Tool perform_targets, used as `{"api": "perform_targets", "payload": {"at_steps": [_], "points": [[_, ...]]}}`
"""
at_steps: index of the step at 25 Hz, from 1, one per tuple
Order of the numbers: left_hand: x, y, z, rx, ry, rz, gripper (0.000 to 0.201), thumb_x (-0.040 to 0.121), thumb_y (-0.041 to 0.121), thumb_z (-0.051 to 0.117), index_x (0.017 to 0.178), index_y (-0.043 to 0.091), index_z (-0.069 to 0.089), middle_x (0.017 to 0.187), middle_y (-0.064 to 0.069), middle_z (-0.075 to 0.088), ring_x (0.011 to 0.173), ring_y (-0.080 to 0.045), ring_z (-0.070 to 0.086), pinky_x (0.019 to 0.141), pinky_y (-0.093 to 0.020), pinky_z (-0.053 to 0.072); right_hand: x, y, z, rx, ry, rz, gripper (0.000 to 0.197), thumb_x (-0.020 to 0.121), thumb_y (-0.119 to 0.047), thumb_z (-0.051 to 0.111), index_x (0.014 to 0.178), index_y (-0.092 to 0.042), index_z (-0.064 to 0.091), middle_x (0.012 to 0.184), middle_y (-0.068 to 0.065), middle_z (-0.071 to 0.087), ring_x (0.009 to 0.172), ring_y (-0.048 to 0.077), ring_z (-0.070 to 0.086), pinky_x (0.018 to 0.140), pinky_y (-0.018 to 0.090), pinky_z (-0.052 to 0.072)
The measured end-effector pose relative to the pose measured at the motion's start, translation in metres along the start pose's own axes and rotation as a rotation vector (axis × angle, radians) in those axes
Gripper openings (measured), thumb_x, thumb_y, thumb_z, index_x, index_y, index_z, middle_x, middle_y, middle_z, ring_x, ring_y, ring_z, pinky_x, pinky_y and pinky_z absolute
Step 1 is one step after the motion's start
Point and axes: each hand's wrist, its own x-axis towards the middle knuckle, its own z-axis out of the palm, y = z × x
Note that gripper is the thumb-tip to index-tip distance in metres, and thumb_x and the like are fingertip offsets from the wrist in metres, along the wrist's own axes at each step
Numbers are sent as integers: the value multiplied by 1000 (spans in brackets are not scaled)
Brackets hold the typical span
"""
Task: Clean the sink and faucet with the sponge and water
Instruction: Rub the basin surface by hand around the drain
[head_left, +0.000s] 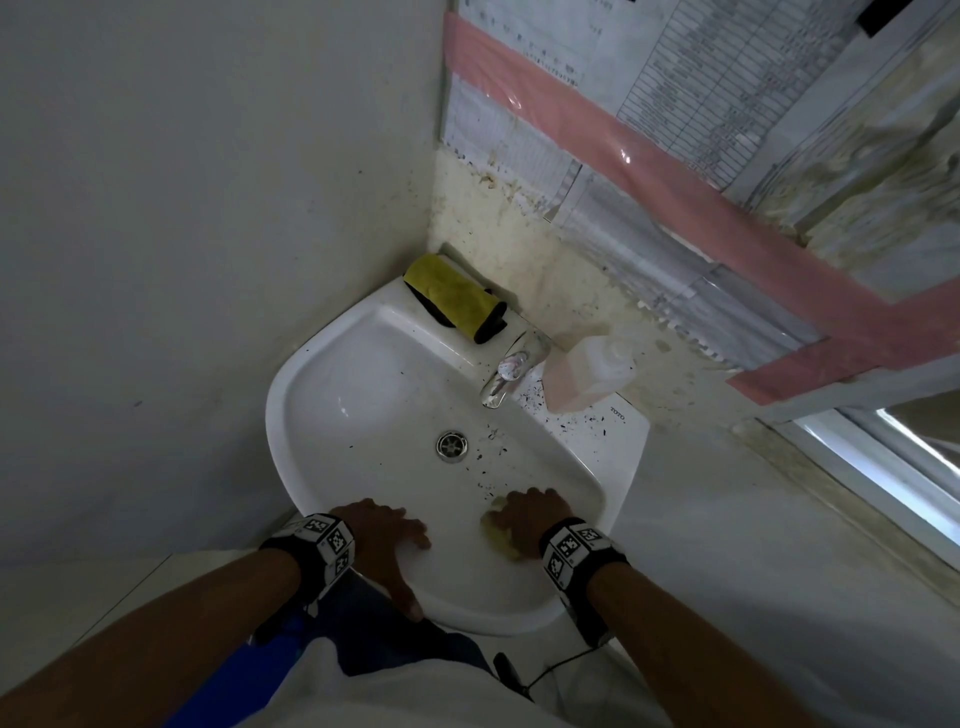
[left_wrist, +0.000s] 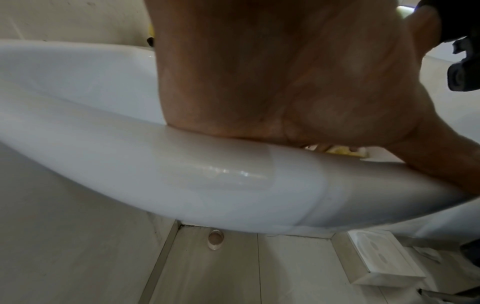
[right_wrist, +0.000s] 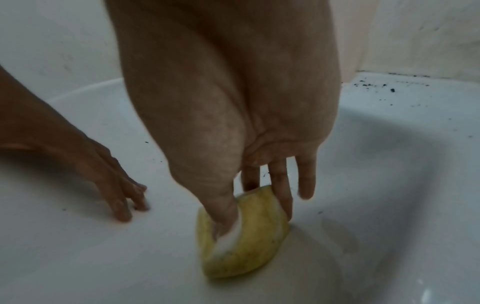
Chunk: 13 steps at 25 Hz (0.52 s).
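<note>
In the corner of a stained wall hangs the white sink (head_left: 332, 374), its right rim and bowl dotted with black specks (head_left: 582, 421). The left hand (head_left: 384, 540) rests on the near rim, fingers (right_wrist: 122, 205) straight and spread on the inner slope, holding nothing. The right hand (head_left: 524, 514) is in the bowl beside it, thumb and fingers (right_wrist: 281, 191) pinching the folded yellow sponge (right_wrist: 249, 236) against the near wall. A yellow cloth (head_left: 452, 296) lies on the back ledge, left of the chrome faucet (head_left: 511, 374); a pale bottle (head_left: 587, 374) stands to its right. The drain (head_left: 451, 445) sits mid-bowl.
</note>
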Motion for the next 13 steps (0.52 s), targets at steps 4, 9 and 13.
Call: {"api": "perform_targets", "payload": {"at_steps": [4,9,13], "points": [[-4,4,-2,6,-14,-13,126,41,98,67,151,57,22,169,13,8,155,-24,11,127,-48,10,12,4,-7,-4,40,111,48,103,-31,47,150,-30,43,151,3,45,137,31,43,115,49,26],[-3,4,-3,10,-11,-25,129,36,99,67,150,58,23,170,10,8,154,-26,15,126,-49,13,22,-8,-4,-27,-84,10,49,103,-29,46,152,-34,41,149,3,48,136,31,46,114,48,30],[-4,4,-3,6,-15,-34,127,38,97,68,150,59,22,170,8,7,154,-27,15,126,-49,14,29,2,-9,-5,37,141,44,104,-32,39,148,-29,47,148,2,50,134,29,47,114,48,28]]}}
